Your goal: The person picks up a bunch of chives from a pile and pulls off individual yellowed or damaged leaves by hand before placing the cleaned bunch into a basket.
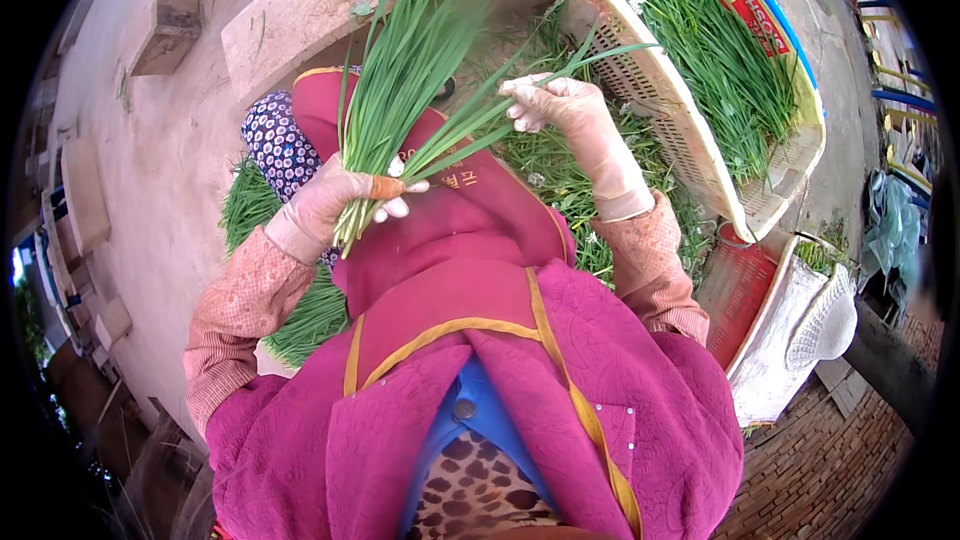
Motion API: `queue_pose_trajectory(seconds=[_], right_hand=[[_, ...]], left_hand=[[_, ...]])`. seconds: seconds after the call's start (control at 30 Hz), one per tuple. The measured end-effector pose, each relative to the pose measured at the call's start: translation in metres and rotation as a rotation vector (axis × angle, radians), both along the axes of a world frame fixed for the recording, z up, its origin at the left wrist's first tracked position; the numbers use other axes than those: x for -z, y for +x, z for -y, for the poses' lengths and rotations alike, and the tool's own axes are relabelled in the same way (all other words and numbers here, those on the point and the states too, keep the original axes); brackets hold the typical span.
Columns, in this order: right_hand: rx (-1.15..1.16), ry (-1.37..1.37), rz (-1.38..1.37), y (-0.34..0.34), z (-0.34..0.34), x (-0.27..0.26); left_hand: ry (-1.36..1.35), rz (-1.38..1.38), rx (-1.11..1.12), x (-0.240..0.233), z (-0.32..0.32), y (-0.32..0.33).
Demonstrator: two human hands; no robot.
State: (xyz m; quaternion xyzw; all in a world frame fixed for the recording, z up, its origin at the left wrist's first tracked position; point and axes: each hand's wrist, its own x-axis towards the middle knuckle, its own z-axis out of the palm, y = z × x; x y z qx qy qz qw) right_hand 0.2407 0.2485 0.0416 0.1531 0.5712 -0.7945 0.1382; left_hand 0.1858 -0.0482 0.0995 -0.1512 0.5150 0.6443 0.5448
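Note:
My left hand [345,199], in a thin whitish glove with an orange wrap on one finger, is closed around the lower ends of a bunch of long green leafy stalks [401,82], like garlic chives. The bunch fans out upward over my apron. To its right, my right hand [555,101], also gloved, pinches a few long blades [480,116] that splay away from the bunch. The tips of these blades reach toward the rim of a white plastic basket [660,82], which holds a large heap of similar green stalks [712,60].
Loose greens with small white flowers [592,232] cover the ground between my legs and the basket. More stalks [311,322] lie at my left. A pale stone slab [300,37] stands ahead. At lower right is a red and white container [739,292] with a white woven item [825,315] on it.

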Motion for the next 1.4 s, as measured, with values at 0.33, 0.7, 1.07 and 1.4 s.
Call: queue_pose_trajectory(seconds=[0.33,0.7,1.07,1.4], right_hand=[[0.001,0.076,0.138,0.015,0.02,-0.018],[-0.013,0.003,0.16,0.034,0.026,-0.011],[-0.289,0.246,0.216,0.069,0.033,-0.005],[-0.433,0.964,0.068,0.023,-0.041,-0.018]], left_hand=[[-0.089,0.007,0.058,-0.007,0.017,0.016],[-0.108,0.039,0.068,-0.014,0.023,0.027],[-0.139,0.077,0.19,-0.021,0.041,0.023],[-0.023,0.035,-0.099,-0.052,0.058,-0.003]])
